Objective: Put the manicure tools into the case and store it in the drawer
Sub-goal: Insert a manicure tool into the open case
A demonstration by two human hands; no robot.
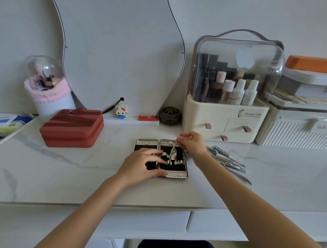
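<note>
Right hand grip: right hand is pinching a thin metal tool between thumb and curled fingers, just right of frame centre; the tool is slanting down and left, its lower end reaching into the case.
Left hand grip: left hand is lying spread over the case, fingers fairly straight and pressing on it, thumb near the lower edge; it is closing on nothing.
Case: case is lying open and flat on the table at frame centre, two halves side by side, black lining with silvery woven bands; the left half is mostly hidden under the left hand.
Tool tip: whether it is sitting under a band or only touching the lining, I cannot tell.
Loose tools: tools are lying in a heap on the table just right of the case, below the right wrist; clippers and a long blade are showing among them.
Table: table is showing white marble pattern, with drawer fronts along its lower edge.
Red box: box is sitting shut, left of centre, well apart from the case.
Organiser: organiser is standing at upper right, bottles under its clear lid, small drawers below.
Mirror: mirror is leaning at upper centre.
</note>
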